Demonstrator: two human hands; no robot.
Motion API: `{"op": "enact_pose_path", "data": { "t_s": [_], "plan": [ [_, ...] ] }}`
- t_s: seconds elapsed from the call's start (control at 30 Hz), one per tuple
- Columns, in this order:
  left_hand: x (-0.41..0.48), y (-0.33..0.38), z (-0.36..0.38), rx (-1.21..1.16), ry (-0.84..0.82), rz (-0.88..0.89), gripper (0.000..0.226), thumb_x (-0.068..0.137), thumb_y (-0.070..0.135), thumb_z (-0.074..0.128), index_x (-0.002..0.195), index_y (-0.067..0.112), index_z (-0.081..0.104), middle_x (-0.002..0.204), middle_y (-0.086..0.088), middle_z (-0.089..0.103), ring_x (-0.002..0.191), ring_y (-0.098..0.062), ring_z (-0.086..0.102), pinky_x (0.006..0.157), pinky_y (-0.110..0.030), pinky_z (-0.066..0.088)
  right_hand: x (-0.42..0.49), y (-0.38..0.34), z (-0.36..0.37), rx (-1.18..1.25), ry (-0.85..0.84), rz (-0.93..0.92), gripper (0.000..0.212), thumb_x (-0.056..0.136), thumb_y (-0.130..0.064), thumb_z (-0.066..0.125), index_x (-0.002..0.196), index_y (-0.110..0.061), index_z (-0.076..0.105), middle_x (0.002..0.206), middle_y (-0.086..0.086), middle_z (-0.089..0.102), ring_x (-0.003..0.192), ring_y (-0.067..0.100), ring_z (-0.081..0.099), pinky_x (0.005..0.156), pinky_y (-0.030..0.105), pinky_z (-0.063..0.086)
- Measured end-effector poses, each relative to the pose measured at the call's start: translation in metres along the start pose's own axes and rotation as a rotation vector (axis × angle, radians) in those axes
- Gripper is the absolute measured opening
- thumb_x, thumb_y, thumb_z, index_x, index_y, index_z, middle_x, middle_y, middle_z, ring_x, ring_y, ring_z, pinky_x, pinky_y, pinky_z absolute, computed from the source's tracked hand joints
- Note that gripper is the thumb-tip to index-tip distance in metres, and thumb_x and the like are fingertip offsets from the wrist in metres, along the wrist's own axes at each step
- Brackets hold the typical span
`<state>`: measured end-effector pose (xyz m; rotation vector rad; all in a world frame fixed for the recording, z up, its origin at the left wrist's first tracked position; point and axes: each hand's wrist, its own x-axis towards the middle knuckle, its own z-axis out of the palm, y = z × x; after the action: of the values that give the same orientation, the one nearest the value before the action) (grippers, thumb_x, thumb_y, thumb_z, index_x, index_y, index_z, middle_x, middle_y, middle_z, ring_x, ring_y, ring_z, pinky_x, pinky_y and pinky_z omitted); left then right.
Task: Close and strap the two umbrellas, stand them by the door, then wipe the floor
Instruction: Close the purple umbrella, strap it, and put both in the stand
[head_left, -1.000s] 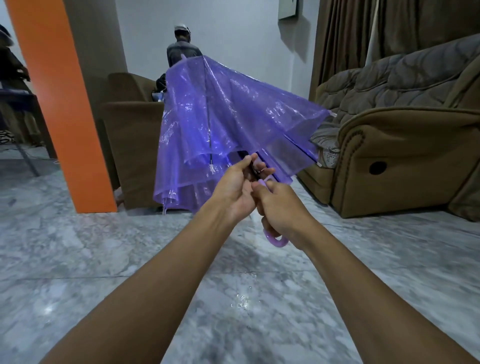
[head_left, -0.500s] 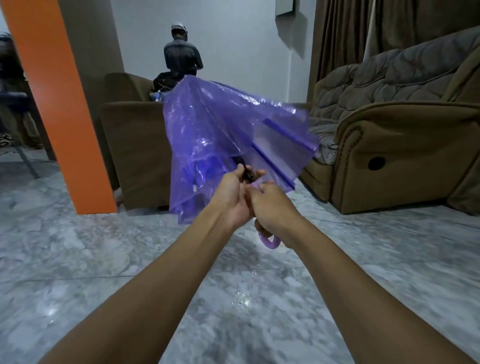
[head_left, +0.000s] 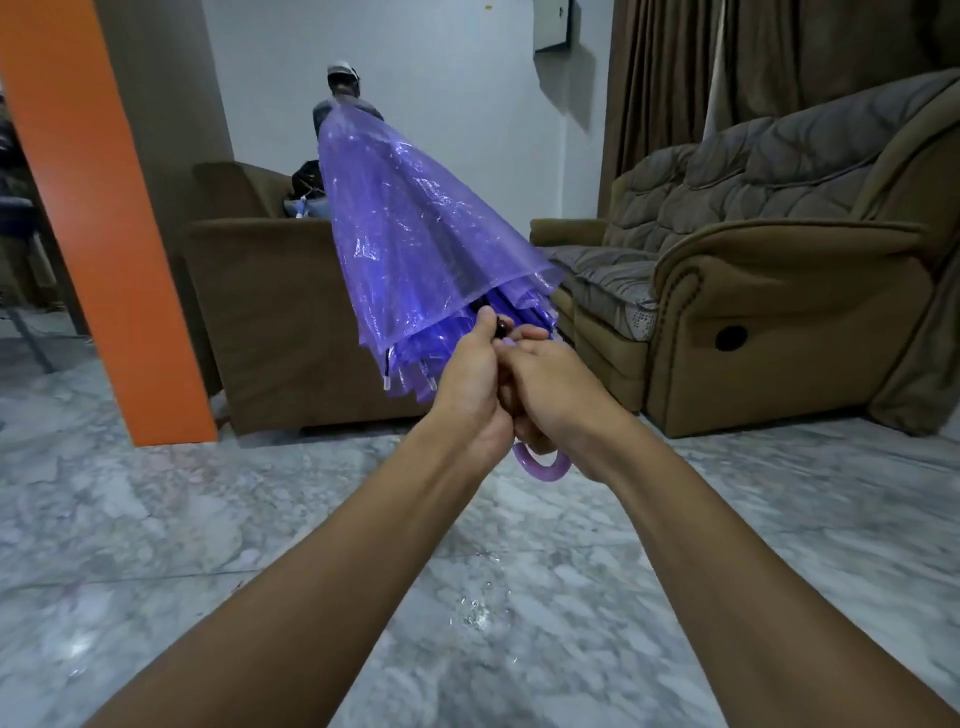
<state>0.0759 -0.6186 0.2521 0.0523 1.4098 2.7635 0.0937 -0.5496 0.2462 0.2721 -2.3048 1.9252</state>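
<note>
A translucent purple umbrella (head_left: 415, 244) points up and away from me, its canopy folded down into a narrow cone. My left hand (head_left: 470, 384) grips the shaft at the black runner just below the canopy's hem. My right hand (head_left: 550, 389) is wrapped round the handle, and the curved lilac hook (head_left: 543, 465) sticks out beneath it. The two hands touch. Small water drops (head_left: 475, 613) glisten on the marble floor (head_left: 156, 519) below my arms. No second umbrella is in view.
An orange pillar (head_left: 98, 223) stands at the left. A brown armchair (head_left: 270, 317) sits behind the umbrella, and a person (head_left: 343, 88) stands beyond it. A padded brown sofa (head_left: 769, 270) fills the right, with curtains (head_left: 727, 73) behind it.
The canopy has collapsed from half spread into a tight cone as my left hand slid the runner down to my right hand. The umbrella now tilts more upright.
</note>
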Motion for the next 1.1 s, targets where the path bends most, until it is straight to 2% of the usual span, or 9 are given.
{"op": "enact_pose_path", "data": {
  "t_s": [0.1, 0.2, 0.3, 0.5, 0.63, 0.8, 0.87, 0.93, 1.1],
  "plan": [
    [-0.002, 0.004, 0.000, 0.004, -0.006, 0.008, 0.038, 0.103, 0.035, 0.040, 0.071, 0.016, 0.050, 0.078, -0.003, 0.068, 0.054, -0.011, 0.065, 0.063, -0.022, 0.051, -0.002, -0.002, -0.001, 0.098, -0.032, 0.009, 0.043, 0.102, -0.031, 0.046, 0.060, -0.018, 0.047, 0.041, -0.005, 0.035, 0.028, 0.010, 0.028, 0.036, 0.013, 0.023],
    [-0.003, 0.013, 0.001, -0.057, -0.067, -0.011, 0.031, 0.104, 0.031, 0.040, 0.078, 0.016, 0.050, 0.100, -0.003, 0.069, 0.080, -0.019, 0.063, 0.082, -0.029, 0.051, -0.006, -0.003, 0.000, 0.175, -0.072, -0.011, 0.042, 0.103, -0.030, 0.044, 0.063, -0.020, 0.043, 0.043, -0.004, 0.032, 0.028, 0.010, 0.025, 0.037, 0.013, 0.021],
    [0.001, 0.022, 0.000, -0.069, -0.103, -0.004, 0.028, 0.104, 0.029, 0.039, 0.083, 0.017, 0.052, 0.096, 0.000, 0.071, 0.089, -0.021, 0.061, 0.084, -0.031, 0.050, -0.008, -0.008, 0.000, 0.193, -0.082, -0.023, 0.039, 0.104, -0.029, 0.044, 0.066, -0.018, 0.042, 0.044, -0.003, 0.032, 0.027, 0.009, 0.025, 0.036, 0.013, 0.021],
    [0.008, 0.030, -0.008, -0.053, -0.116, -0.005, 0.028, 0.102, 0.027, 0.043, 0.081, 0.016, 0.058, 0.067, 0.001, 0.072, 0.077, -0.021, 0.066, 0.077, -0.034, 0.050, -0.012, -0.009, 0.004, 0.159, -0.076, -0.004, 0.036, 0.104, -0.028, 0.043, 0.069, -0.018, 0.042, 0.046, -0.004, 0.034, 0.027, 0.006, 0.026, 0.035, 0.014, 0.021],
    [0.014, 0.037, -0.017, -0.009, -0.137, -0.049, 0.049, 0.102, 0.026, 0.041, 0.063, 0.015, 0.070, 0.061, -0.001, 0.070, 0.075, -0.020, 0.064, 0.076, -0.032, 0.044, -0.012, -0.008, 0.006, 0.155, -0.070, 0.035, 0.035, 0.104, -0.028, 0.042, 0.071, -0.018, 0.042, 0.048, -0.006, 0.033, 0.028, 0.006, 0.024, 0.035, 0.015, 0.020],
    [0.030, 0.045, -0.016, 0.017, -0.040, 0.024, 0.025, 0.100, 0.005, 0.028, 0.084, 0.015, 0.044, 0.083, -0.008, 0.067, 0.075, -0.015, 0.065, 0.067, -0.031, 0.046, -0.014, -0.002, 0.010, 0.112, -0.074, 0.074, 0.027, 0.103, -0.028, 0.044, 0.079, -0.015, 0.044, 0.048, -0.004, 0.033, 0.029, 0.008, 0.026, 0.035, 0.013, 0.022],
    [0.037, 0.045, -0.015, -0.074, -0.004, 0.081, 0.029, 0.096, -0.002, 0.023, 0.077, 0.013, 0.039, 0.063, -0.005, 0.062, 0.051, -0.013, 0.062, 0.056, -0.028, 0.050, -0.015, 0.000, 0.012, 0.075, -0.091, 0.088, 0.025, 0.103, -0.028, 0.045, 0.081, -0.015, 0.044, 0.047, -0.004, 0.033, 0.028, 0.008, 0.027, 0.035, 0.014, 0.023],
    [0.045, 0.043, -0.018, -0.110, 0.038, 0.130, 0.031, 0.094, -0.004, 0.021, 0.072, 0.013, 0.036, 0.047, 0.001, 0.042, 0.030, -0.011, 0.040, 0.044, -0.021, 0.045, -0.015, 0.002, 0.017, 0.066, -0.104, 0.110, 0.025, 0.103, -0.028, 0.045, 0.081, -0.016, 0.044, 0.045, -0.006, 0.033, 0.028, 0.008, 0.027, 0.036, 0.014, 0.023],
    [0.046, 0.035, -0.031, -0.068, 0.051, 0.114, 0.032, 0.090, 0.002, 0.025, 0.063, 0.020, 0.024, 0.041, 0.004, 0.022, 0.031, -0.012, 0.023, 0.046, -0.024, 0.027, -0.017, 0.006, 0.025, 0.068, -0.120, 0.199, 0.022, 0.100, -0.028, 0.046, 0.081, -0.018, 0.043, 0.048, -0.004, 0.029, 0.031, 0.010, 0.023, 0.046, 0.020, 0.022]
  ]
}}
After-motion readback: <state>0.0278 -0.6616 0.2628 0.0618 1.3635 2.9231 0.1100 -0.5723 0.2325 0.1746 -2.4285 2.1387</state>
